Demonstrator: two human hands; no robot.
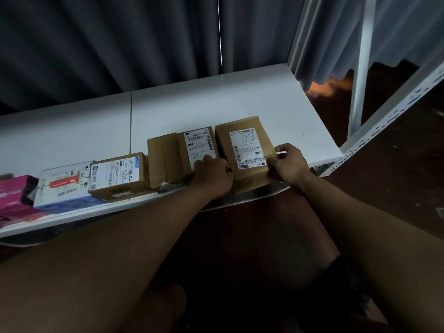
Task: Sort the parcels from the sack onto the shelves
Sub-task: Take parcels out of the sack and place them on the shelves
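A brown cardboard parcel with a white label (245, 150) is gripped at the near right of the smooth white shelf (216, 102) by the left hand (212, 173) and right hand (289, 162), beside four other boxes.

The shelf (216, 99) looks like smooth, matt white board, with a painted metal frame (394, 116) punched with slots at its right edge. The box (242, 150) I grip with my right hand (289, 164) and left hand (212, 173) is plain brown cardboard, matt, with a white paper label (247, 149). The boxes beside it along the front edge are the same cardboard. At the left end lies a pink parcel (14, 193), slightly glossy. Behind hangs a grey cloth curtain (108, 44), soft and folded.
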